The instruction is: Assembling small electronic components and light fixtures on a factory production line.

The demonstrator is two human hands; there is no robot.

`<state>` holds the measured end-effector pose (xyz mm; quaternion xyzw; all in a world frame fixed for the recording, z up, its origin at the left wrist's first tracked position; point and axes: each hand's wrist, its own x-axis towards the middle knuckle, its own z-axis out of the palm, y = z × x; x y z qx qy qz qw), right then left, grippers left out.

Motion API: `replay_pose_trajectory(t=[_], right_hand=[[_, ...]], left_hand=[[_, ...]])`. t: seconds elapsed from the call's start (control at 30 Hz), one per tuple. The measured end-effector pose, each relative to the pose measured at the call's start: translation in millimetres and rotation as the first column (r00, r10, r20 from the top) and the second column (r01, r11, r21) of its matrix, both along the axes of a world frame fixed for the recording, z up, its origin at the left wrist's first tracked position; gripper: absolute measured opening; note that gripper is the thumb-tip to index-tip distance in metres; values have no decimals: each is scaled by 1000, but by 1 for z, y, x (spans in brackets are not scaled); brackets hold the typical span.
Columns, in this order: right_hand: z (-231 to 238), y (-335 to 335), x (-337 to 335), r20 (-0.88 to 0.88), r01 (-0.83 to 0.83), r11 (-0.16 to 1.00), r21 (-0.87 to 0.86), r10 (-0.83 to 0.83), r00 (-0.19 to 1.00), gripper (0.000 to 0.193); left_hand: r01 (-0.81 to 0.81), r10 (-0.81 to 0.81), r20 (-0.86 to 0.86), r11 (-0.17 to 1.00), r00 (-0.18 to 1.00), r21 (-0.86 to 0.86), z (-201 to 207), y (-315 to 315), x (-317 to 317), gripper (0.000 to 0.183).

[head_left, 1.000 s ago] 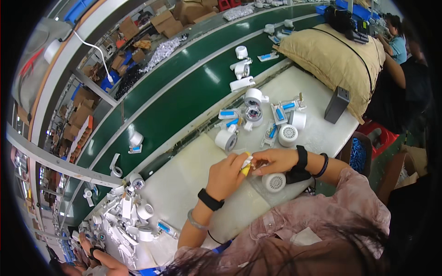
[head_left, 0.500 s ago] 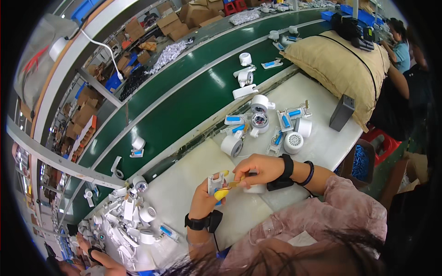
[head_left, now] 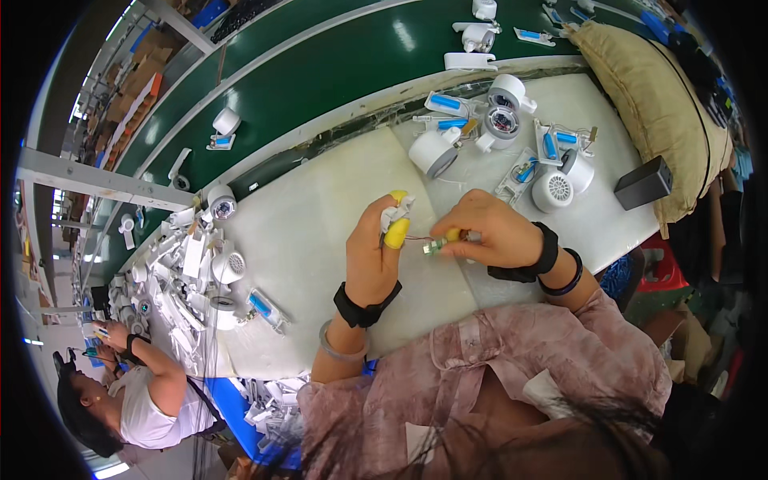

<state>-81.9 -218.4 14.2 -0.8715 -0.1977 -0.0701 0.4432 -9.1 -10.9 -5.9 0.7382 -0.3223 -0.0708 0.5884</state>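
Observation:
My left hand, with yellow covers on its thumb and a finger, is closed around a small white plastic housing. To its right, my right hand pinches a small green circuit board between thumb and fingers. Thin dark reddish wires run from the board toward the left hand; where they end is hidden. Below the hands lies the pale worktop. Left of my left hand, a white housing with a blue cylindrical battery rests on it.
White fan-like heads and battery holders, one a round grille head, stand at the right. White parts pile at the left, near a co-worker. A green conveyor, a dark grey box and a tan sack border the worktop.
The view has swung down and leftward, showing more of the co-worker. My hands are farther apart, and the board in my right hand now shows its green side.

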Motion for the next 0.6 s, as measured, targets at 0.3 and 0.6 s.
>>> replay_pose_trajectory(t=[0.3,0.6], right_hand=[[-15,16,3,453,390,917,-78,-316,833,21],[-19,19,0,420,273,955,112,-295,858,25]], left_hand=[[-67,-173,-715,954,677,-293,-15,-9,-4,29],[-28,-272,-703,923,657,-384,-13,-15,-18,33]])
